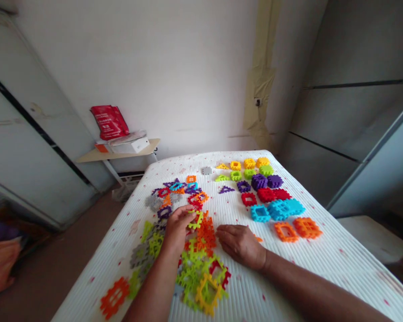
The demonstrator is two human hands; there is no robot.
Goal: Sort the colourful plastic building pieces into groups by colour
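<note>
My left hand (178, 223) pinches a lime-green notched building tile (197, 219) over a mixed heap of plastic tiles. Orange tiles (206, 235) lie just beside it, and lime-green tiles (192, 273) are nearer to me with a yellow square frame (208, 293) on top. My right hand (242, 247) rests on the white ribbed cover, right of the heap, fingers curled and pressed together; whatever they may hold is hidden. Partly behind it shows the edge of an orange piece (258, 239). Purple, red, blue and grey tiles (166, 199) are scattered beyond my left hand.
To the right, tiles stand in colour rows: yellow (249, 163), lime green (250, 174), purple (259, 181), red (267, 194), blue (282, 209) and orange (307, 227). A small side table (87, 155) bears a red bag (109, 122) and a white box (130, 145).
</note>
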